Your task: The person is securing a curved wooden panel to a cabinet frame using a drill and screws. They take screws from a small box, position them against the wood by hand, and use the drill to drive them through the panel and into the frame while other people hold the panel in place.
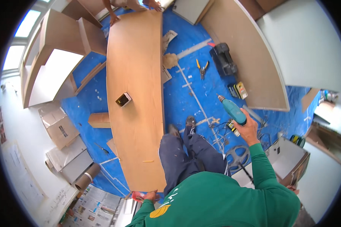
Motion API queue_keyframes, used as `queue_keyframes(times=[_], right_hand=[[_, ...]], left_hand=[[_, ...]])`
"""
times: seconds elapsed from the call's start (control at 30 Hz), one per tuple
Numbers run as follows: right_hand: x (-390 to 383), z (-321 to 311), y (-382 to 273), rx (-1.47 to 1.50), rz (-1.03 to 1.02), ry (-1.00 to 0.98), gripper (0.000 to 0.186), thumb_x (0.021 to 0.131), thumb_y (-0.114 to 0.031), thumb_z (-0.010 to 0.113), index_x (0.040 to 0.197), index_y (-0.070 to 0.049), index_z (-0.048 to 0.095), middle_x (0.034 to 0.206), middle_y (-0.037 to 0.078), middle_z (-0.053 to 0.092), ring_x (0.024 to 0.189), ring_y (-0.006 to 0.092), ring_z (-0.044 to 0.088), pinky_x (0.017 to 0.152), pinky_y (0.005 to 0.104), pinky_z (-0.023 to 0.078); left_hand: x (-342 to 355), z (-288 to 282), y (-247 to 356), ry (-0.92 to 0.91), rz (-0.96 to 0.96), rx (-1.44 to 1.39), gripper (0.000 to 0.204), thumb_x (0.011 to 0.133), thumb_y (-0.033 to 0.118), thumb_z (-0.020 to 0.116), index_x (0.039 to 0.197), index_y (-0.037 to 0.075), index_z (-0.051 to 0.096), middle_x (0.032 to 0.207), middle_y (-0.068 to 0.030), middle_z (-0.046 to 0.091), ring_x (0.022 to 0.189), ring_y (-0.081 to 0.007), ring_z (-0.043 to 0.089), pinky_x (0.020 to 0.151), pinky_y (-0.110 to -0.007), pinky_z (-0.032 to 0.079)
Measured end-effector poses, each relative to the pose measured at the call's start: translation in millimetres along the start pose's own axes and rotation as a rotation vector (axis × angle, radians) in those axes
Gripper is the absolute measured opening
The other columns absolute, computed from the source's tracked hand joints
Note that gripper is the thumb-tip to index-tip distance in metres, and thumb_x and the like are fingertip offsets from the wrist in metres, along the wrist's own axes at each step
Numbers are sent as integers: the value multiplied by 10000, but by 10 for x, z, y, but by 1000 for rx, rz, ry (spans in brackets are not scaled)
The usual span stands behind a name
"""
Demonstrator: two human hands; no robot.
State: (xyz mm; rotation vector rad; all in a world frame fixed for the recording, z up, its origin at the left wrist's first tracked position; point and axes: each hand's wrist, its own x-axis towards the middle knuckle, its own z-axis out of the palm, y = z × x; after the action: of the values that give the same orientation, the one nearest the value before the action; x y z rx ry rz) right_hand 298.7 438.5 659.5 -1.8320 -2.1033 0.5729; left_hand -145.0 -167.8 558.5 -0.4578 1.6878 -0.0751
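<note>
My right hand [247, 128] is wrapped round the handle of a teal cordless drill [233, 111], held out to my right with its chuck pointing away and to the left. At the near end of a long wooden panel [136, 68], my left hand [151, 195] grips the edge, its fingers partly hidden. A small black and yellow box [122, 100] stands on the panel, and a yellow pencil [148, 161] lies nearer me. Across from me, another person's hands [114, 19] rest at the panel's far end. Beside my left hand lies a red plastic piece [137, 196].
Blue sheeting [182, 98] covers the floor. On it lie yellow-handled pliers [202, 69], a black tool case [223, 59], a battery or charger [238, 90], tangled cables [219, 140] and a grey reel [237, 156]. Cabinet parts [60, 56] stand left; large panels [250, 53] lean right.
</note>
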Motion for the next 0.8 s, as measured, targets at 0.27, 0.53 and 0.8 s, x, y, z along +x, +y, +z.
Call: queue_keyframes(times=[0.27,0.53,0.8], right_hand=[[1970,-203,-636,54,-147,-11,648,817,-270,904,1397,-132,650,1032,205,789,941,400,781,816,474,615],[3734,-170,-990,125,-81,-32,632,830,-278,907,1381,-93,660,1063,200,801,978,361,796,855,451,611],[5630,446,-1005,311,47,-96,623,825,-354,899,1349,-99,678,1088,208,800,1046,367,785,900,446,605]], left_hand=[[246,1039,1332,200,895,437,444,1075,402,535,1157,13,731,1059,-282,752,895,-424,738,824,-535,576],[-1236,1098,4816,407,862,-243,418,1033,382,669,1061,-21,778,868,-157,771,799,-263,738,775,-435,572],[-3115,1329,6364,330,1254,211,317,925,246,828,1078,-24,760,1114,-198,730,1028,-337,697,890,-492,531]])
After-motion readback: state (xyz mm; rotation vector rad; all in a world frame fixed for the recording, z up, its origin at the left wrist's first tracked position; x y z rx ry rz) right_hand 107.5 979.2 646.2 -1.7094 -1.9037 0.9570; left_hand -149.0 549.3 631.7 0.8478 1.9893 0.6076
